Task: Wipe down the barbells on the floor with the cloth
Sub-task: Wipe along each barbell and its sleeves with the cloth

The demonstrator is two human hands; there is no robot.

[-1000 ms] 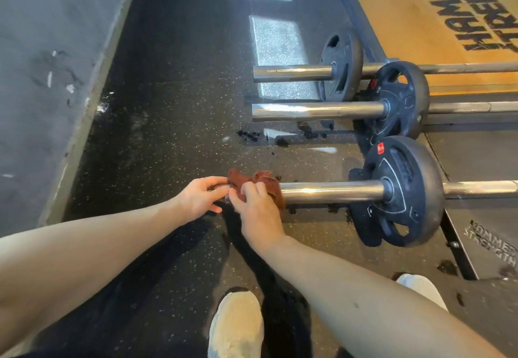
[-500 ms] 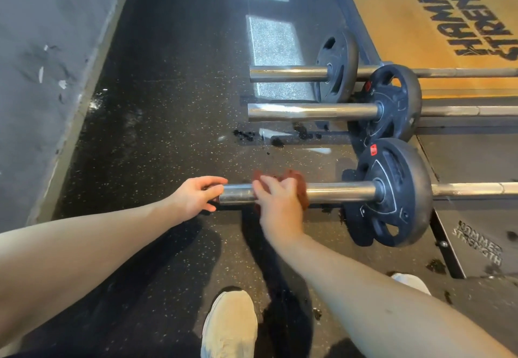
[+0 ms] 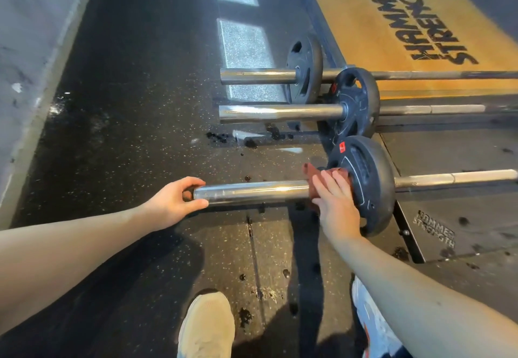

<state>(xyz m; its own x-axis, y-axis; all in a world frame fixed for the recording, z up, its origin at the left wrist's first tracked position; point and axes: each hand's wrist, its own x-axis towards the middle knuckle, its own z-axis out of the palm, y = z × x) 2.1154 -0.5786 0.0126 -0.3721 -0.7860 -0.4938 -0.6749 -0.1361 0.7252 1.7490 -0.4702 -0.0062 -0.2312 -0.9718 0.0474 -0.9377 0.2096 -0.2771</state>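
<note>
Right hand [image 3: 335,203], fingers folded over the rust-brown cloth [image 3: 314,174] and clamping it round the nearest barbell's chrome steel sleeve [image 3: 252,192], has run from the sleeve's open end, where it sat right beside the left hand a second ago, along to butt against the black rubber weight plate [image 3: 370,178]. Left hand [image 3: 171,203] stays put, thumb and fingers curled round the sleeve's tip to steady it (right thumb hidden under the bar). Reads as one full pass of this sleeve; the middle chrome barbell [image 3: 280,111] and far chrome barbell [image 3: 258,75], out beyond both hands, likely still wait.
</note>
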